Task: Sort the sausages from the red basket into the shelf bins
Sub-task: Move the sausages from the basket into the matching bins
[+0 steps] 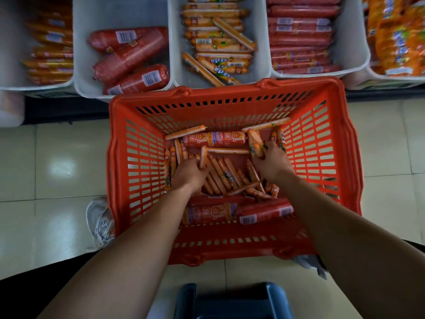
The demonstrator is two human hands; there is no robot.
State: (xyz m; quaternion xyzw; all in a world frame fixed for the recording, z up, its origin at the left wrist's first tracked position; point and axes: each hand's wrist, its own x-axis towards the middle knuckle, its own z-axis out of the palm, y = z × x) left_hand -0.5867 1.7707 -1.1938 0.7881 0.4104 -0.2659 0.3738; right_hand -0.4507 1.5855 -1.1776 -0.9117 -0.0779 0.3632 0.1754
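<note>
The red basket (230, 97) stands on the floor below the shelf and holds several thin orange sausages (226, 172) and thick ones (213, 138). Both my hands are down inside it. My left hand (189, 173) grips a thin pale sausage (202, 156) among the pile. My right hand (272, 161) holds a few thin orange sausages (255, 142) at the basket's right side. Two thick sausages (236, 211) lie at the near side, between my forearms.
White shelf bins line the top: thick red sausages (131, 58), thin orange sticks (218, 40), long red sausages (301, 35), orange packs at both ends. A white shoe (100, 223) is left of the basket. A blue stool (232, 300) stands at the bottom.
</note>
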